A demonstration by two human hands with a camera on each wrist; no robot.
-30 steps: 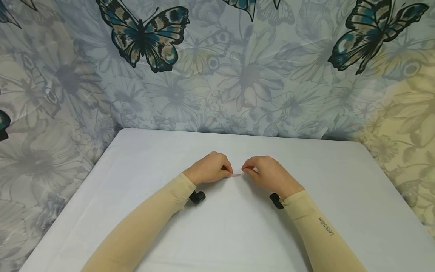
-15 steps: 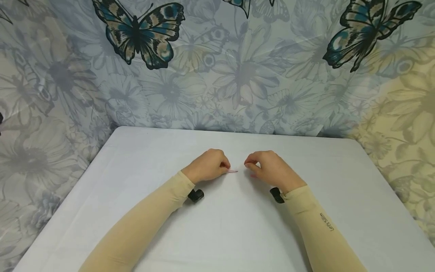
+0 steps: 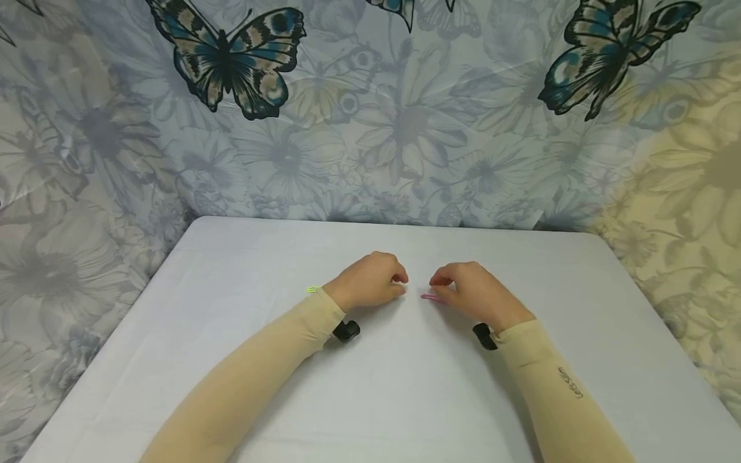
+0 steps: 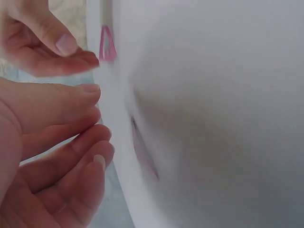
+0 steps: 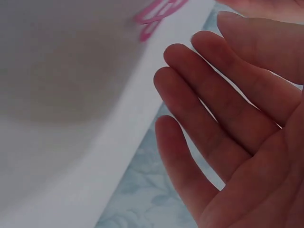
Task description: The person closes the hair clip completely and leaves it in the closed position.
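Observation:
My left hand [image 3: 370, 281] is just above the white table, its fingers loosely bent and holding nothing. In the left wrist view a pale pink hair clip [image 4: 143, 152] lies on the table near its fingertips [image 4: 105, 156]; the left hand hides this clip in the head view. My right hand [image 3: 477, 289] faces it across a small gap, its fingers [image 5: 190, 95] relaxed and spread with nothing between them. A brighter pink hair clip [image 3: 429, 297] lies close to the right thumb. This looped clip [image 5: 156, 19] shows partly, blurred, in the right wrist view.
A yellow-green hair clip [image 3: 312, 289] lies beside my left wrist, partly covered by the sleeve [image 3: 255, 373]. The white table [image 3: 382, 399] ends at a butterfly-patterned cloth [image 3: 347, 154] behind it.
My left fingers have let go of the pale pink hair clip they pinched. Both hands have shifted slightly right in the head view. The yellow-green clip and the brighter pink clip now show plainly.

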